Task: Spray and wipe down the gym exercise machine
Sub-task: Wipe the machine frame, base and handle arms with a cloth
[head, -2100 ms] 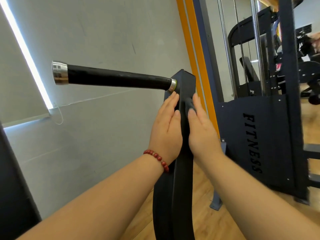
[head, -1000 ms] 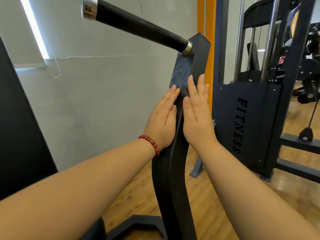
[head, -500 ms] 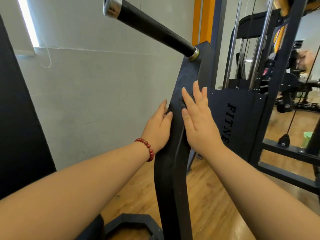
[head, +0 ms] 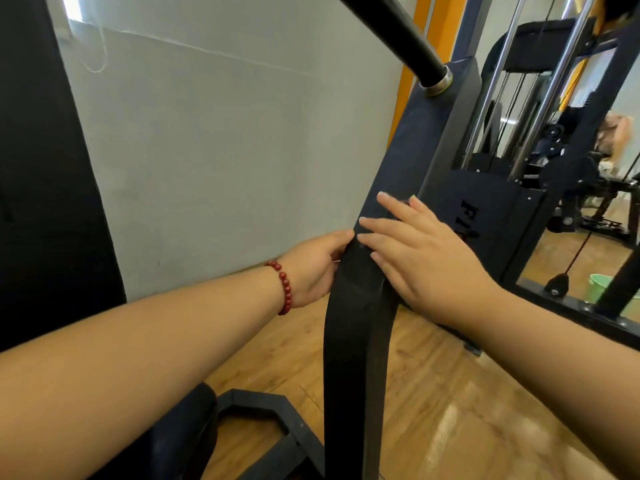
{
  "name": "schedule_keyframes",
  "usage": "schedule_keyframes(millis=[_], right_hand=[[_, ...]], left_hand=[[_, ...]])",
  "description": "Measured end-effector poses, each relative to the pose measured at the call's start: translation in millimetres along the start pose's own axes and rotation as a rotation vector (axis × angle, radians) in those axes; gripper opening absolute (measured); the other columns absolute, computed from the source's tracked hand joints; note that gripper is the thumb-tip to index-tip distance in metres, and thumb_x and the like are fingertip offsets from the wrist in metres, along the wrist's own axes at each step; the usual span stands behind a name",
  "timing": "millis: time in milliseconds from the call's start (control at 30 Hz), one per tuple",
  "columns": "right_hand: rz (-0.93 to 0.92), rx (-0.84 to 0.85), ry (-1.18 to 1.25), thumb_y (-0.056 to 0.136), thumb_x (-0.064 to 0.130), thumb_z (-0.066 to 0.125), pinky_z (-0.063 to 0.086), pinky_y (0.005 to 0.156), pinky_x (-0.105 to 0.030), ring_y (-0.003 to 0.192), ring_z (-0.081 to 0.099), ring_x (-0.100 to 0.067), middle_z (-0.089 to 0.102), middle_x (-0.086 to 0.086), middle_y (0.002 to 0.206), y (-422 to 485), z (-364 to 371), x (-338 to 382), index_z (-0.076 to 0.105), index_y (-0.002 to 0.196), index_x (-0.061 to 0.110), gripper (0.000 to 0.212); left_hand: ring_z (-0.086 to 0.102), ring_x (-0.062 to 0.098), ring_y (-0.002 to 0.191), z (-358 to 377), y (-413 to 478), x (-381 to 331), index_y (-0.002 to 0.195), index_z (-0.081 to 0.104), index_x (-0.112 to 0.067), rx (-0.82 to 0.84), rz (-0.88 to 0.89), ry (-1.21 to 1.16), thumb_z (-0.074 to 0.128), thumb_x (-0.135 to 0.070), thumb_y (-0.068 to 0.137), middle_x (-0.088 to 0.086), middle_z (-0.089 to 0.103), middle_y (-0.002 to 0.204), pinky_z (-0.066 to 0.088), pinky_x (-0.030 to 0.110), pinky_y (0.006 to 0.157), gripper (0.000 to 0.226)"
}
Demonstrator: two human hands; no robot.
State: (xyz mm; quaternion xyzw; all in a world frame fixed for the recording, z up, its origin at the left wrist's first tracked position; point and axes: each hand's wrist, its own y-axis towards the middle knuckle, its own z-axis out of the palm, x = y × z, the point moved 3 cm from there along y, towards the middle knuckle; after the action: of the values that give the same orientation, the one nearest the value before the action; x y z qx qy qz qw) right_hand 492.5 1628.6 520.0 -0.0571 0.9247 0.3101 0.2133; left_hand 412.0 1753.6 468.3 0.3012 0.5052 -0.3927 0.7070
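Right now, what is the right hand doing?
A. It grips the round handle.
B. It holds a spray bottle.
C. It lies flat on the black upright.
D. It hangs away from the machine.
C: the right hand lies with straight fingers against the black upright, well below the round handle, and no spray bottle is in view.

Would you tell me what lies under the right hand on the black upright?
The right hand lies flat against the black upright, fingers straight. Only the upright's dark surface shows around it; whether anything sits beneath the palm is hidden by the hand itself.
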Motion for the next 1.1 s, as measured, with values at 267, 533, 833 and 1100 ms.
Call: schedule_keyframes(millis=[267, 533, 833, 1100], right_hand=[[0.171, 0.011, -0.082, 0.097, 0.033, 0.028, 0.016, 0.116, -0.041, 0.138, 0.041, -0.032, 0.061, -0.011, 0.132, 26.2, -6.8, -19.0, 0.067, 0.121, 0.009, 0.052], [-0.040, 0.103, -0.072, 0.098, 0.034, 0.033, 0.025, 0.113, -0.038, 0.130, 0.051, -0.026, 0.062, -0.009, 0.132, 13.6, -8.7, -7.1, 0.067, 0.123, 0.012, 0.047], [0.074, 0.153, 0.167, 0.094, 0.029, 0.030, 0.004, 0.117, -0.019, 0.140, 0.037, -0.017, 0.051, -0.006, 0.145, 8.8, -12.0, 9.7, 0.049, 0.141, 0.012, 0.053], [0.433, -0.131, 0.549, 0.091, 0.012, 0.058, -0.004, 0.117, -0.029, 0.146, -0.023, -0.009, -0.005, 0.005, 0.164, 12.8, -2.5, -9.8, 0.029, 0.150, 0.024, 0.068]], left_hand=[[0.060, 0.018, 0.110, -4.0, 0.8, -0.9, 0.112, 0.063, -0.018, 0.054, -0.025, -0.012, 0.043, -0.027, 0.103, 0.003, 0.066, 0.116, 0.053, 0.031, 0.084, 0.024], [0.062, 0.019, 0.106, -9.4, 1.3, -2.4, 0.122, 0.059, -0.017, 0.102, -0.050, -0.011, 0.041, -0.027, 0.104, 0.006, 0.066, 0.113, 0.055, 0.033, 0.088, 0.028], [0.065, 0.023, 0.108, -6.6, -1.6, -4.8, 0.123, 0.061, -0.017, 0.062, -0.024, -0.008, 0.042, -0.032, 0.103, 0.009, 0.068, 0.116, 0.054, 0.039, 0.093, 0.031], [0.036, 0.009, 0.139, 13.2, -8.4, -5.6, 0.146, 0.040, -0.036, -0.182, 0.255, 0.488, 0.034, -0.062, 0.096, -0.011, 0.043, 0.148, 0.025, 0.038, 0.119, 0.057]])
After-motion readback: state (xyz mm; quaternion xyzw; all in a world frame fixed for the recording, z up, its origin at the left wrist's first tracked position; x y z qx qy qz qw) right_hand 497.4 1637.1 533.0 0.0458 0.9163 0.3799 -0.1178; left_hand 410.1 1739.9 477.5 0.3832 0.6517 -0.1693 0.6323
